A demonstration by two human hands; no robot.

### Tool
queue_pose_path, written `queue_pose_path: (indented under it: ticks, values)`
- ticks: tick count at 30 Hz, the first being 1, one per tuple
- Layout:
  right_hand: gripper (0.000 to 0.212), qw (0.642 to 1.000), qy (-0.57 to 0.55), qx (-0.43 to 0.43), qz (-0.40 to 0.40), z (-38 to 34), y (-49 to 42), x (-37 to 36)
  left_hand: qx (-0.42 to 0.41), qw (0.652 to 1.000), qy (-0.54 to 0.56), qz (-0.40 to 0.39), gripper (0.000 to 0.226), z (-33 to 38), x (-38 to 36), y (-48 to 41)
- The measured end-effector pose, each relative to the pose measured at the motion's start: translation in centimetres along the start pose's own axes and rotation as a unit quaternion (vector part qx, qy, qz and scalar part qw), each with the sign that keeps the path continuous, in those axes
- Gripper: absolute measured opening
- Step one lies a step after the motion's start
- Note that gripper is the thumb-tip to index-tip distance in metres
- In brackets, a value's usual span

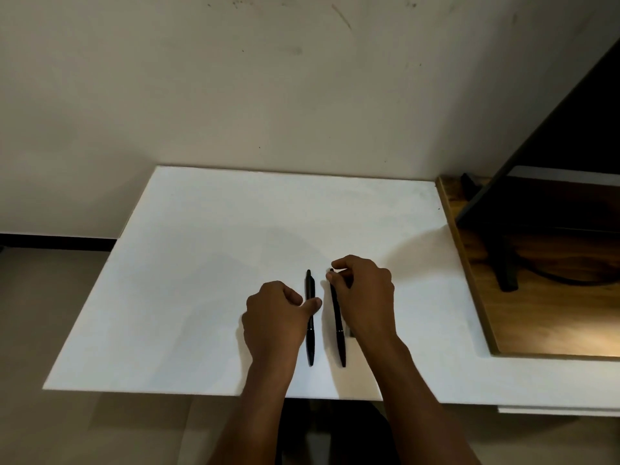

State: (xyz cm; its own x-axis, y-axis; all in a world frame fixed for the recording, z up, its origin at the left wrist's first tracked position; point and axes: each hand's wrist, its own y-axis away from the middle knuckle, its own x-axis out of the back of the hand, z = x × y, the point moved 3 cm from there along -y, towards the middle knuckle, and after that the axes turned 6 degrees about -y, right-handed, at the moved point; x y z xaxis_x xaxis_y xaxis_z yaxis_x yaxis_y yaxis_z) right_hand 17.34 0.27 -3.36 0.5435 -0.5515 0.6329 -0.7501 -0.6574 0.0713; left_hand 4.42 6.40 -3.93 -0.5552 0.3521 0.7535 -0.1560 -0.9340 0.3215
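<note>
Two black pens lie side by side on a white board (208, 263), both pointing away from me. My left hand (273, 317) has its fingers curled, and its thumb presses across the middle of the left pen (310, 344). My right hand (364, 297) pinches the far end of the right pen (339, 333) between thumb and forefinger. A third dark object shows just under my right wrist, mostly hidden.
A wooden surface (543, 313) adjoins the board on the right and carries a dark monitor (553, 135) on a stand (506, 263) with a cable. A beige wall (268, 95) rises behind. The floor (43, 313) lies to the left.
</note>
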Motion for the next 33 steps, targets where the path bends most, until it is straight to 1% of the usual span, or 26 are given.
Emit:
queue_pose_path:
  ticks: [4,10,12,15,17,19,21,23,25,27,29,33]
  values:
    - [0.018,1.000,0.024,0.015,0.005,-0.2,0.1,-0.2,0.000,1.000,-0.013,-0.005,0.020,0.1,0.0,0.1]
    - [0.010,0.998,0.050,0.024,0.017,-0.6,0.4,-0.4,0.001,1.000,0.018,-0.011,0.022,0.1,0.6,-0.2]
    - [0.010,0.997,0.063,0.027,0.018,-0.7,0.4,-0.5,-0.006,0.999,0.046,-0.011,0.020,0.2,0.9,-0.4]
    - [0.010,0.996,0.082,0.025,0.011,-0.8,0.3,-0.5,-0.012,0.991,0.131,-0.037,0.019,0.4,1.1,-0.6]
    - [0.011,0.995,0.091,0.030,0.011,-0.8,0.2,-0.4,-0.016,0.985,0.165,-0.051,0.021,0.5,1.1,-0.7]
    - [0.016,0.995,0.089,0.036,0.032,-0.9,0.1,0.1,-0.024,0.980,0.187,-0.066,0.023,0.5,1.1,-0.7]
    - [0.018,0.996,0.038,0.028,0.071,-0.9,-0.2,1.2,-0.038,0.975,0.204,-0.078,0.019,0.6,1.1,-0.7]
    - [0.017,0.994,-0.078,-0.006,0.076,-0.5,-0.7,2.2,-0.055,0.971,0.213,-0.088,0.015,0.9,1.1,-0.6]
    - [0.016,0.972,-0.225,-0.061,0.041,0.0,-1.0,2.8,-0.070,0.967,0.221,-0.102,0.014,1.2,1.0,-0.4]
    - [0.017,0.941,-0.323,-0.098,-0.019,0.1,-1.0,2.7,-0.077,0.961,0.234,-0.125,0.012,1.6,0.9,-0.1]
    - [0.020,0.928,-0.355,-0.096,-0.065,0.0,-0.8,2.5,-0.088,0.959,0.232,-0.140,0.009,1.8,0.8,0.2]
    - [0.014,0.918,-0.383,-0.081,-0.066,0.1,-0.8,2.5,-0.122,0.960,0.207,-0.143,0.007,2.0,0.5,0.2]
